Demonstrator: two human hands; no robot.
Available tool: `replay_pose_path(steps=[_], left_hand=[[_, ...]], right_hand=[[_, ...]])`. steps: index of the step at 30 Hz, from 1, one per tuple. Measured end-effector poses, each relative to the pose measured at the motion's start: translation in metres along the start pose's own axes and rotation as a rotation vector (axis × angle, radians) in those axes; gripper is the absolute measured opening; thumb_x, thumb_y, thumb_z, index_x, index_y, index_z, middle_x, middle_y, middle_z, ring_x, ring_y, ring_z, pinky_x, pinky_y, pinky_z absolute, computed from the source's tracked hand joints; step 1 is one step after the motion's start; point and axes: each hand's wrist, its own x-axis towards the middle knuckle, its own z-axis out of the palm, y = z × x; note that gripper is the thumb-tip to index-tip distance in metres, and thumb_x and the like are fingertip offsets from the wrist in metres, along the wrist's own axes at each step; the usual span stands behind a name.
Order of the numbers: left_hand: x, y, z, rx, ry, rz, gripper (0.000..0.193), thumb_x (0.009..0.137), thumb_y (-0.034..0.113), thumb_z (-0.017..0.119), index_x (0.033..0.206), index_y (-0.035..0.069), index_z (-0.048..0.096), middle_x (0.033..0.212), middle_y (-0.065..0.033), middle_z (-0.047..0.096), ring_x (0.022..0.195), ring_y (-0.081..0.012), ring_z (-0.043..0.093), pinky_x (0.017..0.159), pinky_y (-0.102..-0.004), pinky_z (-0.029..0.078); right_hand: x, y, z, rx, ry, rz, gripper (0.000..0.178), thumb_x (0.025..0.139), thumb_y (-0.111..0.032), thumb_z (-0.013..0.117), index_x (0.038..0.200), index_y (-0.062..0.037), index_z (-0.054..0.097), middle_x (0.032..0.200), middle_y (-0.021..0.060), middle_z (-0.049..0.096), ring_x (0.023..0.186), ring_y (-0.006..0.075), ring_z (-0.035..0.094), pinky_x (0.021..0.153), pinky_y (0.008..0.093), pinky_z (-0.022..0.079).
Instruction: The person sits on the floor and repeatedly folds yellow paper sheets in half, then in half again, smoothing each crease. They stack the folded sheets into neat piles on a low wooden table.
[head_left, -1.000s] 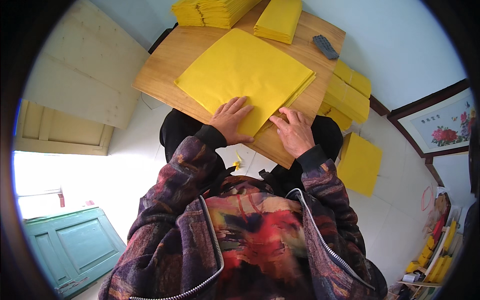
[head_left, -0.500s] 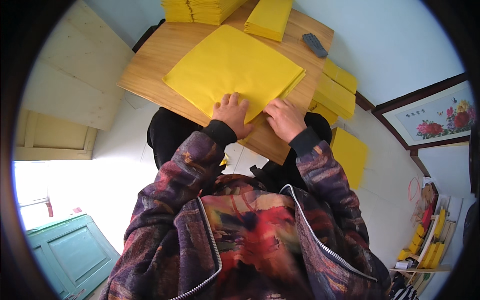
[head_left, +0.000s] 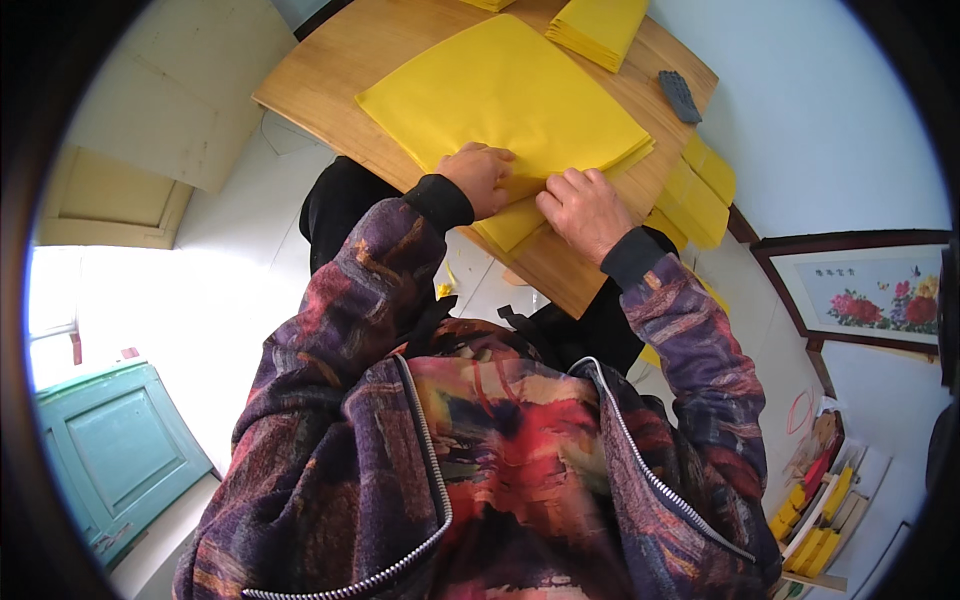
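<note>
On the brown wooden surface [head_left: 330, 85], the left hand [head_left: 478, 180] lay curled at the near edge of the yellow, flat, cloth-like sheets [head_left: 500, 100], its grip hidden; the right hand [head_left: 588, 212] pinched their near right edge. They seemed light, floppy, best held by edges.

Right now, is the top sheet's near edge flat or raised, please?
Raised: the top sheet bends up between left hand and right hand, above another layer.

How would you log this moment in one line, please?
left hand: on yellow sheets | right hand: at their near edge | wooden table: beneath sheets
</note>
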Motion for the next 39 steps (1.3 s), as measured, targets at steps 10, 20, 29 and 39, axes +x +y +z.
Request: replay_pose_path(steps=[10,20,29,39], left_hand=[[-0.004,-0.012,0.002,-0.17,0.042,0.042,0.03,0.075,0.022,0.062,0.094,0.0,0.067,0.125,-0.011,0.058,0.112,-0.0337,0.051,0.095,-0.0383,0.043],[-0.006,-0.013,0.003,-0.178,0.047,0.05,0.031,0.075,0.023,0.064,0.095,0.0,0.067,0.126,-0.0111,0.057,0.114,-0.0337,0.05,0.095,-0.0388,0.043],[-0.007,-0.012,0.0,-0.195,0.031,0.003,0.043,0.073,0.022,0.065,0.111,0.001,0.063,0.122,-0.0128,0.059,0.114,-0.034,0.05,0.095,-0.0393,0.043],[-0.008,-0.013,0.002,-0.141,0.018,0.046,0.043,0.072,0.03,0.067,0.107,0.006,0.066,0.129,-0.0063,0.055,0.12,-0.0294,0.046,0.095,-0.0437,0.042]], right_hand=[[0.008,0.004,0.005,0.058,-0.034,-0.227,0.005,0.072,-0.015,0.057,0.069,-0.0119,0.059,0.074,0.0018,0.052,0.077,0.0181,0.053,0.07,0.0302,0.042],[0.008,0.002,0.0,0.027,-0.113,-0.227,0.006,0.074,-0.015,0.057,0.071,-0.0114,0.06,0.075,0.0021,0.055,0.076,0.018,0.055,0.067,0.0301,0.042],[0.016,-0.002,0.004,0.011,-0.15,-0.318,0.007,0.072,-0.016,0.058,0.068,-0.0113,0.061,0.07,0.0033,0.055,0.069,0.0188,0.056,0.062,0.0315,0.042],[0.016,-0.006,-0.003,0.008,-0.177,-0.24,0.006,0.072,-0.016,0.058,0.067,-0.0128,0.059,0.07,0.0032,0.055,0.071,0.0189,0.057,0.062,0.0321,0.043]])
